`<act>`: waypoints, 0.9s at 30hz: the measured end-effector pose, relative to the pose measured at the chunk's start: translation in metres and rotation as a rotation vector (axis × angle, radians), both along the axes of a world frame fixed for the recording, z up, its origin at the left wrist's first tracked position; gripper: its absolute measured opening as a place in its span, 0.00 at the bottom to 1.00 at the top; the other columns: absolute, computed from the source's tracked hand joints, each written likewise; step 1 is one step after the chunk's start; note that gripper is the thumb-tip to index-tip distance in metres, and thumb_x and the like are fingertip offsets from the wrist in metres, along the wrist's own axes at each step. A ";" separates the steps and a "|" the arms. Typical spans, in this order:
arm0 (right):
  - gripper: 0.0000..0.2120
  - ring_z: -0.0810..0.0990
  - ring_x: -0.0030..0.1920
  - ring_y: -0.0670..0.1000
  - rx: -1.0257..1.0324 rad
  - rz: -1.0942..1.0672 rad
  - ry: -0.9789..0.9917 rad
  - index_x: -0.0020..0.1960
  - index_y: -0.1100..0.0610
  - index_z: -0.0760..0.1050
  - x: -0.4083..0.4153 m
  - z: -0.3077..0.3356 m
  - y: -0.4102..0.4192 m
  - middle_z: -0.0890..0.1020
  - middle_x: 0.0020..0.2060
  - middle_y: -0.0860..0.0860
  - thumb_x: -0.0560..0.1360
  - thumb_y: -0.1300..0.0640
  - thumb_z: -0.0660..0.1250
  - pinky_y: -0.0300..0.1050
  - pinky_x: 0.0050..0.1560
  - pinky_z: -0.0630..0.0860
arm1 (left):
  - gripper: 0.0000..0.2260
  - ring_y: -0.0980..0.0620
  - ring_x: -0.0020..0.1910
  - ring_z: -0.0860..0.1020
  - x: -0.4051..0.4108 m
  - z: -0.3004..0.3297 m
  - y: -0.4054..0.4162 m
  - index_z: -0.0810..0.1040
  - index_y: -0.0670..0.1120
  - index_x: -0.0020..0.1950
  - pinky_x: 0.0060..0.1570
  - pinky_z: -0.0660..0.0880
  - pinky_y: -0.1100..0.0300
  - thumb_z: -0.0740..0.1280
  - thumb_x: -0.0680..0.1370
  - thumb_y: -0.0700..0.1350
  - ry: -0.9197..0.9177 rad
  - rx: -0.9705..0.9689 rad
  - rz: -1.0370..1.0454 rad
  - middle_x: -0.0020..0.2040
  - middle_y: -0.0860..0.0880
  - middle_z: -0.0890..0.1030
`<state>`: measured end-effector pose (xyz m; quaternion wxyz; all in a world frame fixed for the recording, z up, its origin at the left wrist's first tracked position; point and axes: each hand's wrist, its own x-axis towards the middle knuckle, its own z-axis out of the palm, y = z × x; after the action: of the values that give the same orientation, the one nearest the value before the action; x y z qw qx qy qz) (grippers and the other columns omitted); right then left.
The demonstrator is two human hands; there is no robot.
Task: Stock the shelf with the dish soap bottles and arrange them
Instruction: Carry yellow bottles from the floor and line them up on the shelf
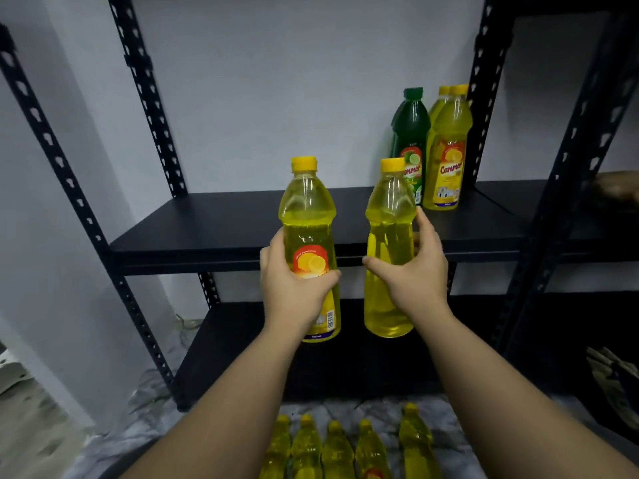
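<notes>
Floor stock (337,447): five yellow bottles in a row. Left hand (294,281) grip holds the labelled bottle (309,236); right hand (415,271) grip holds the plain-side bottle (389,243), both before the shelf (214,226). Hazard: placing either bottle carelessly may topple the standing bottles (432,150).

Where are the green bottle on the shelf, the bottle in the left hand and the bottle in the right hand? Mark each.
green bottle (410,122): head view, upper body under the cap.
bottle in the left hand (307,216): head view, clear shoulder above the label.
bottle in the right hand (390,216): head view, bare upper body.
</notes>
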<state>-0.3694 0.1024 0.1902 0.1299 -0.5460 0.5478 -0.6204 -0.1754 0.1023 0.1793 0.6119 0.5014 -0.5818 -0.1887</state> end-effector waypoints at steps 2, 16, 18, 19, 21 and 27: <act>0.54 0.74 0.68 0.50 -0.028 0.016 -0.012 0.81 0.45 0.59 -0.002 0.016 -0.008 0.74 0.67 0.46 0.63 0.50 0.85 0.55 0.66 0.76 | 0.45 0.67 0.53 0.73 -0.003 0.019 -0.011 0.68 0.62 0.74 0.44 0.67 0.74 0.86 0.63 0.48 -0.009 -0.029 0.005 0.57 0.67 0.69; 0.46 0.73 0.61 0.45 -0.093 -0.023 0.023 0.75 0.48 0.64 -0.010 0.081 -0.110 0.76 0.63 0.43 0.64 0.45 0.84 0.43 0.57 0.72 | 0.45 0.58 0.54 0.73 -0.024 0.094 -0.119 0.66 0.56 0.77 0.42 0.67 0.71 0.85 0.65 0.51 -0.024 -0.080 0.019 0.61 0.56 0.70; 0.45 0.74 0.60 0.45 -0.085 -0.014 0.026 0.74 0.48 0.65 -0.011 0.078 -0.123 0.76 0.61 0.43 0.64 0.45 0.84 0.41 0.55 0.72 | 0.45 0.60 0.52 0.74 -0.025 0.090 -0.132 0.66 0.56 0.77 0.42 0.67 0.72 0.85 0.65 0.51 -0.029 -0.070 0.016 0.61 0.56 0.70; 0.45 0.74 0.60 0.45 -0.081 -0.008 0.029 0.74 0.48 0.65 -0.011 0.076 -0.129 0.76 0.61 0.43 0.64 0.45 0.84 0.39 0.55 0.72 | 0.45 0.63 0.52 0.73 -0.025 0.088 -0.138 0.66 0.56 0.77 0.43 0.66 0.73 0.85 0.65 0.51 -0.030 -0.067 0.013 0.61 0.57 0.70; 0.45 0.74 0.61 0.45 -0.079 -0.003 0.038 0.75 0.48 0.64 -0.010 0.073 -0.139 0.75 0.62 0.42 0.64 0.44 0.83 0.39 0.55 0.71 | 0.45 0.66 0.53 0.73 -0.025 0.085 -0.147 0.66 0.57 0.77 0.43 0.67 0.73 0.85 0.65 0.52 -0.033 -0.062 0.000 0.61 0.57 0.69; 0.45 0.74 0.64 0.47 -0.080 0.017 0.035 0.75 0.45 0.63 -0.008 0.065 -0.152 0.75 0.64 0.43 0.65 0.41 0.82 0.36 0.56 0.70 | 0.44 0.56 0.61 0.73 -0.024 0.071 -0.166 0.65 0.56 0.77 0.47 0.68 0.72 0.85 0.67 0.55 -0.071 -0.048 -0.031 0.64 0.56 0.68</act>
<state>-0.3770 -0.0499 0.2551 0.1039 -0.5662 0.5200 -0.6311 -0.1992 -0.0637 0.2501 0.5997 0.4838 -0.6154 -0.1662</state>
